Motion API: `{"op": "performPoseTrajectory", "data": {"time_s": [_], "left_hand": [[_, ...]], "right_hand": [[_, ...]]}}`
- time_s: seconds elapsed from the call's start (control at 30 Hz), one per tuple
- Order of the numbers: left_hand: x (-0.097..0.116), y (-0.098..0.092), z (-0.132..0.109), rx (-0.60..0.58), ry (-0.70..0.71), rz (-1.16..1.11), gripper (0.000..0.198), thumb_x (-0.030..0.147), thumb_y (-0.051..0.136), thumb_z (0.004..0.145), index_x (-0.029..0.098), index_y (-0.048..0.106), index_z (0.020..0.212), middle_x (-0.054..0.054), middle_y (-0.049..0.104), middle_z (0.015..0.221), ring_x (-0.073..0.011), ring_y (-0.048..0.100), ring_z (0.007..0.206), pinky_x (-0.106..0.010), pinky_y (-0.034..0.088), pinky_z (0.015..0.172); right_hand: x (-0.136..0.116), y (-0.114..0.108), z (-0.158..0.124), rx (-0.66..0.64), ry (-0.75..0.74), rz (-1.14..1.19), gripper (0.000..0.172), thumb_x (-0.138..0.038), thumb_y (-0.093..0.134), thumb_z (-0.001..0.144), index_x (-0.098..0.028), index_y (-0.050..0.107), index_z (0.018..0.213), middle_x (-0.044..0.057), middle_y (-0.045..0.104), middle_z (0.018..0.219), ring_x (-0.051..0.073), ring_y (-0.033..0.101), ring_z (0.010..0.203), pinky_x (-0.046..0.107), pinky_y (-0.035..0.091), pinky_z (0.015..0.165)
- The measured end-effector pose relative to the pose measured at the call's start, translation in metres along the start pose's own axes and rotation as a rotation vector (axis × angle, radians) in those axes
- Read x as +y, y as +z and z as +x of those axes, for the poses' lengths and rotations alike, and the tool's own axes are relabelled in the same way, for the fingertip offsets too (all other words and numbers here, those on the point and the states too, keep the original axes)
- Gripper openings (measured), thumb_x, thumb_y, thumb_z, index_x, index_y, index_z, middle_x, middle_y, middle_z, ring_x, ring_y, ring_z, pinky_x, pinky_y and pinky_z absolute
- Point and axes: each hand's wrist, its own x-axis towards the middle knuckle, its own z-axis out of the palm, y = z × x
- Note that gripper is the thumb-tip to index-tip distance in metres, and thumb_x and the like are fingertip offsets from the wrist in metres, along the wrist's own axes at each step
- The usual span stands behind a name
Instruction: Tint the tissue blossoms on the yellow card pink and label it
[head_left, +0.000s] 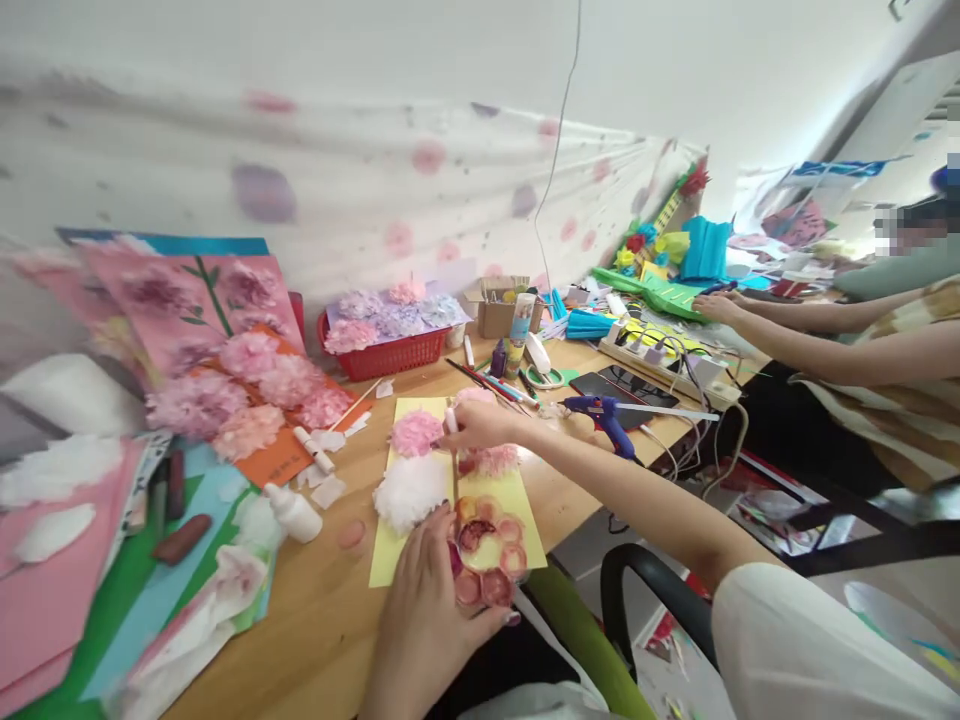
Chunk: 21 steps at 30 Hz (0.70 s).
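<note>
My left hand (427,590) grips the near edge of a flower-shaped paint palette (491,560) with red and brown stains in its round wells. My right hand (480,425) is closed in a pinch around a slim, whitish stick-like thing (451,420); its kind is hard to make out. Under both hands lies a yellow sheet (382,570). On it are a pink paper flower (417,433), a white fluffy paper flower (409,492) left of the palette, and another pink flower (499,460) partly hidden beneath my right forearm.
A blue glue gun (604,415) lies right of my forearm, near a phone (637,390) and a power strip (667,370). A red basket (397,355) of flowers stands behind. Left are a white bottle (294,512) and pink flower cards (217,300). Another person's arms (810,335) reach in at right.
</note>
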Motion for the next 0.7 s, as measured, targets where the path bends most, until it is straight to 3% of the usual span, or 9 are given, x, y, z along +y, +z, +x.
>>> {"op": "performPoseTrajectory", "data": {"time_s": [0.1,0.2,0.3,0.47,0.7], "left_hand": [[0.007,-0.005,0.002,-0.005,-0.037,-0.036,0.094,0.032,0.085,0.062,0.02,0.035,0.14,-0.018,0.051,0.146,-0.0366,0.05,0.135,-0.053,0.042,0.111],[0.01,-0.008,0.002,-0.009,-0.039,-0.039,0.092,0.034,0.083,0.065,0.018,0.034,0.141,-0.019,0.05,0.147,-0.0368,0.048,0.137,-0.054,0.04,0.112],[0.01,-0.01,0.002,-0.006,-0.032,-0.035,0.091,0.036,0.083,0.065,0.016,0.036,0.14,-0.02,0.051,0.146,-0.0368,0.048,0.136,-0.054,0.04,0.111],[0.009,-0.009,0.001,0.003,-0.02,-0.03,0.087,0.034,0.082,0.066,0.017,0.037,0.139,-0.019,0.052,0.144,-0.037,0.05,0.135,-0.055,0.042,0.109],[0.008,-0.008,0.001,0.004,-0.02,-0.014,0.087,0.034,0.081,0.065,0.018,0.037,0.139,-0.019,0.053,0.143,-0.0366,0.051,0.134,-0.054,0.044,0.108]], "right_hand": [[-0.007,-0.004,-0.021,-0.042,-0.021,-0.091,0.045,-0.04,0.079,0.075,-0.017,0.06,0.041,-0.003,0.053,0.039,0.008,0.044,0.044,0.024,0.03,0.051],[-0.001,-0.02,-0.038,0.048,-0.005,-0.164,0.042,-0.043,0.069,0.086,-0.017,0.066,0.053,0.002,0.067,0.056,0.011,0.053,0.055,0.024,0.032,0.057],[0.01,-0.028,-0.055,0.132,0.056,-0.218,0.047,-0.047,0.064,0.09,-0.016,0.067,0.055,0.006,0.068,0.058,0.014,0.055,0.058,0.026,0.032,0.058],[0.023,-0.017,-0.074,0.24,0.095,-0.223,0.05,-0.053,0.055,0.094,-0.015,0.071,0.064,0.006,0.069,0.06,0.015,0.056,0.059,0.026,0.033,0.058],[0.031,-0.006,-0.078,0.366,0.096,-0.163,0.052,-0.053,0.048,0.096,-0.017,0.07,0.066,0.005,0.066,0.058,0.016,0.055,0.057,0.026,0.034,0.055]]}}
